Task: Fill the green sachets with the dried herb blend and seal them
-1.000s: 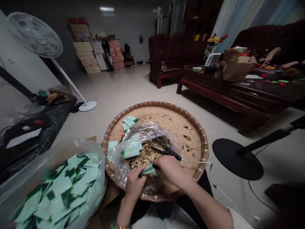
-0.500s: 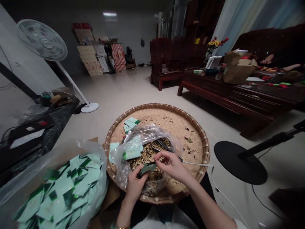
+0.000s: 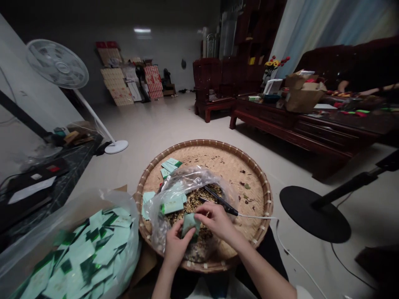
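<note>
"So, what have you got?"

"A pale green sachet (image 3: 190, 225), held above the flakes in the middle of the tray. My left hand (image 3: 177, 249) grips its lower edge, and my right hand (image 3: 214, 220) pinches its top corner."

"And around it?"

"Just past my right hand, a black corded tool (image 3: 220, 201) lies on dried flakes inside a clear plastic bag (image 3: 199, 177). That bag sits in a round bamboo tray (image 3: 205, 143). On my left, a heap of green sachets (image 3: 90, 245) fills another bag (image 3: 132, 232)."
</note>
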`<state>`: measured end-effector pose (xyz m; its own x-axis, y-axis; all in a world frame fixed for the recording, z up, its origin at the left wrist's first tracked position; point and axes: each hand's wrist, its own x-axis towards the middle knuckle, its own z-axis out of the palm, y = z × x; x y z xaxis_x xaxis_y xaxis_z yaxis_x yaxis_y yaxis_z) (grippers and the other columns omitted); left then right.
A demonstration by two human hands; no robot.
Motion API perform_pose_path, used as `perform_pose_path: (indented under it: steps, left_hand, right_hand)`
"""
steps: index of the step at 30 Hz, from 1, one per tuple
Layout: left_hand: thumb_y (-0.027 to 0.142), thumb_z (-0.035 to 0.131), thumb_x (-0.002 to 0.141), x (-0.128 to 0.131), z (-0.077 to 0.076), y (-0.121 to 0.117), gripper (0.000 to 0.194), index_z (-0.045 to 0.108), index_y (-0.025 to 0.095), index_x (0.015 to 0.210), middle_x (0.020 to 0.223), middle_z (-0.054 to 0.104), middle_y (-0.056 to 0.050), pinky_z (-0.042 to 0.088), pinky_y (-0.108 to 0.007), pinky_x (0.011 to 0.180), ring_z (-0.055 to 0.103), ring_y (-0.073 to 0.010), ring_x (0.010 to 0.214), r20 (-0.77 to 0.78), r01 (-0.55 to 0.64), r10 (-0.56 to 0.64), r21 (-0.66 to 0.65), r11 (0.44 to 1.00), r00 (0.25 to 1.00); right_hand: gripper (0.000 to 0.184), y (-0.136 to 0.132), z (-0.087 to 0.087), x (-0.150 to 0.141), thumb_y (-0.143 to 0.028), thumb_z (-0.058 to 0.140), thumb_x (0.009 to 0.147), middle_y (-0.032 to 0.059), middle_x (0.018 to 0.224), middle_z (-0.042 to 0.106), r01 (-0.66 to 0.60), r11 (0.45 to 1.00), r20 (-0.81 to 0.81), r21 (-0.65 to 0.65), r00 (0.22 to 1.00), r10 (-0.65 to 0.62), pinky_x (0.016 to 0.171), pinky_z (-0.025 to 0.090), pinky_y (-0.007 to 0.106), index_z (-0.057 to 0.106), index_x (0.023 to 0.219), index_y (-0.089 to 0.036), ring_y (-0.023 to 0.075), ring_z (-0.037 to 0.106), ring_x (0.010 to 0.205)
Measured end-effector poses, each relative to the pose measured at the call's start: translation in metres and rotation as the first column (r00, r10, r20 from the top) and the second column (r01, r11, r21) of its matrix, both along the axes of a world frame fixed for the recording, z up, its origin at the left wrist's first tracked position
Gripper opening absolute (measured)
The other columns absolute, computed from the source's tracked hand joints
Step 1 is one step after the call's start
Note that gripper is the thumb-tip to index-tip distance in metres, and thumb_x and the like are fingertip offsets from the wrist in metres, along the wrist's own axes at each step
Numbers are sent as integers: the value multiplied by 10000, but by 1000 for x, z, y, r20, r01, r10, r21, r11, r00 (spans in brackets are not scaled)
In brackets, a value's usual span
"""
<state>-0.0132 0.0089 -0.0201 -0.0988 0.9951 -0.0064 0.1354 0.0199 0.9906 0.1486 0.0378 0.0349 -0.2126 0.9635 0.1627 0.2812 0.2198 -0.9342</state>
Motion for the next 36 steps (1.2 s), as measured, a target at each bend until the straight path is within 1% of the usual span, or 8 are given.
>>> perform_pose_path:
  steps: [3, 8, 14, 16, 20, 25, 29, 36]
  left_hand:
    - [310, 717, 604, 1, 4, 0, 258, 670, 147, 799, 746, 716, -42, 507, -258, 674, 651, -194, 704, 31, 22, -21, -20, 1000, 999]
    - [336, 722, 604, 0, 4, 1, 267, 656, 149, 783, 737, 720, -40, 509, -257, 662, 658, -191, 690, 70, 33, -28, -65, 997, 997]
    - [367, 745, 580, -1, 2, 3, 328, 652, 151, 808, 772, 725, -51, 516, -278, 703, 668, -210, 747, 126, 5, 5, -85, 996, 992]
    - [369, 758, 572, 0, 4, 3, 349, 657, 146, 819, 759, 722, -49, 510, -270, 694, 663, -204, 737, 145, 22, -9, -88, 996, 989]
    - [424, 766, 572, 2, 9, 3, 419, 664, 135, 858, 704, 703, -29, 492, -241, 626, 639, -178, 668, 226, 39, -9, -127, 991, 974]
    - [481, 706, 648, 6, 15, 6, 366, 641, 123, 685, 560, 611, 24, 421, -188, 508, 533, -102, 524, 276, -48, 85, -138, 989, 957]
    - [470, 721, 637, 15, 16, 7, 358, 629, 126, 673, 520, 593, 41, 408, -178, 481, 516, -86, 481, 334, -66, 124, -179, 982, 934]
    - [343, 803, 569, 19, 15, 0, 449, 680, 115, 935, 758, 725, -52, 502, -255, 635, 656, -175, 670, 436, 247, -105, -285, 926, 894]
  right_hand:
    - [81, 5, -9, -2, -224, 646, 725, 28, 727, 686, 36, 999, -84, -39, 996, -39, 606, 453, 241, 711, 739, -178, 153, 606, 675]
    - [225, 13, -17, 10, -365, 617, 760, 31, 686, 673, 139, 983, -200, -121, 966, -161, 537, 449, 248, 705, 803, -163, 147, 580, 589]
    - [241, 8, -15, 12, -331, 591, 793, 67, 961, 679, 91, 996, -83, -1, 992, -91, 683, 488, 268, 691, 966, -196, 177, 617, 839]
    - [238, 4, -15, 7, -314, 612, 777, 55, 894, 683, 69, 997, -92, -26, 993, -71, 643, 481, 255, 686, 965, -189, 163, 615, 766]
    - [96, 3, -19, 0, -247, 654, 718, 29, 697, 671, 32, 997, -49, -74, 998, -35, 616, 454, 247, 696, 716, -160, 151, 588, 654]
    - [195, 5, -23, -2, -303, 595, 763, 10, 635, 636, -6, 993, -101, -114, 995, -6, 579, 417, 224, 667, 663, -152, 132, 548, 619]
    - [187, 6, -29, -4, -319, 644, 701, -25, 565, 565, 6, 981, -114, -196, 993, -28, 507, 364, 201, 634, 630, -147, 101, 476, 539]
    - [215, 14, -45, -1, -346, 665, 645, -26, 530, 537, 123, 958, -165, -259, 972, -169, 460, 347, 201, 601, 587, -149, 97, 450, 499]
